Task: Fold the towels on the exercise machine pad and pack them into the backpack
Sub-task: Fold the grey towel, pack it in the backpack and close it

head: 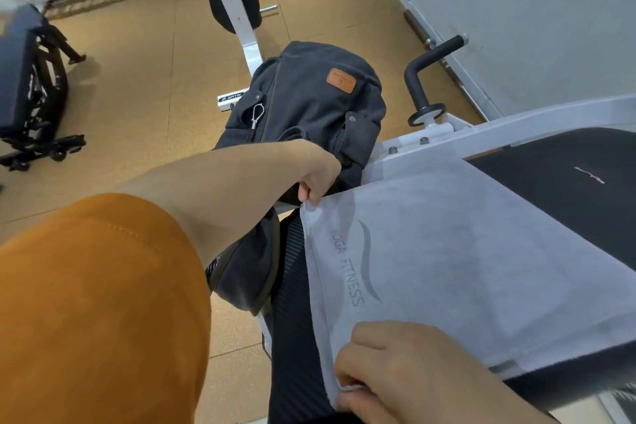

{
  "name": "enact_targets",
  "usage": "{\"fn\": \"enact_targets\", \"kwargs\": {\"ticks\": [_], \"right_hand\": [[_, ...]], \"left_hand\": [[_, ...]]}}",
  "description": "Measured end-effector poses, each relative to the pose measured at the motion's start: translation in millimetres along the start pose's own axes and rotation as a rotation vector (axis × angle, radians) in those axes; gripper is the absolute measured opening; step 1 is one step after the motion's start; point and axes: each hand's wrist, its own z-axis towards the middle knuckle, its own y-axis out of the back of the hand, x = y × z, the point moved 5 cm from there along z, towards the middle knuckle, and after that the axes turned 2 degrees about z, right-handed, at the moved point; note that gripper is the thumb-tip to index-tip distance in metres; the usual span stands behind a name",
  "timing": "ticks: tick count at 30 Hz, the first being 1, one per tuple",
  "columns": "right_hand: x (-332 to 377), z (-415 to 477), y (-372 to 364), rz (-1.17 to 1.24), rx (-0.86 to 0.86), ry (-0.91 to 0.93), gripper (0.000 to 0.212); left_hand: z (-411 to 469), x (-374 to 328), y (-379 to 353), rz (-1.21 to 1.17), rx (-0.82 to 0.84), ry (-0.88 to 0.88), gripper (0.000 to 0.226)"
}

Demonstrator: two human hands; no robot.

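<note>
Nearest, the right hand (395, 372) pinches the near corner of the grey towel (481, 251); the left hand (320, 175) pinches that edge's far corner. The towel stretches rightward over the black pad (550, 155), with the backpack (309, 96) just beyond the left hand.

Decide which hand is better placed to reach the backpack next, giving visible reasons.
Left, probably. The left hand pinches the far corner of the towel, right beside the backpack; the right hand pinches the near corner, farther from it.
</note>
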Motion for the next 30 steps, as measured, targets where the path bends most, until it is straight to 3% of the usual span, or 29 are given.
{"fn": "enact_targets", "kwargs": {"ticks": [6, 11, 14, 19, 21, 24, 27, 30], "right_hand": [[5, 4, 13, 0.053, -0.049, -0.021, 0.018], [8, 5, -9, 0.012, 0.178, -0.086, 0.026], [15, 5, -18, -0.052, 0.356, -0.006, 0.027], [6, 0, -21, -0.14, 0.252, -0.047, 0.053], [1, 1, -13, -0.124, 0.225, -0.027, 0.038], [-20, -2, 22, -0.011, 0.195, -0.134, 0.014], [-59, -9, 66, 0.185, 0.125, -0.43, 0.021], [-95, -22, 93, 0.415, 0.033, -0.686, 0.037]], "left_hand": [[4, 3, 0, -0.017, 0.033, 0.013, 0.022], [5, 2, -4, 0.065, 0.039, -0.01, 0.022], [6, 2, -5, 0.091, 0.034, -0.049, 0.025], [5, 1, -7, 0.079, 0.082, -0.088, 0.018], [3, 4, -7, -0.053, 0.138, -0.084, 0.013], [-1, 10, 0, -0.518, 0.194, -0.102, 0.017], [-4, 16, 15, -1.0, 0.141, -0.154, 0.024], [-8, 14, 27, -1.271, 0.207, -0.315, 0.027]]}}
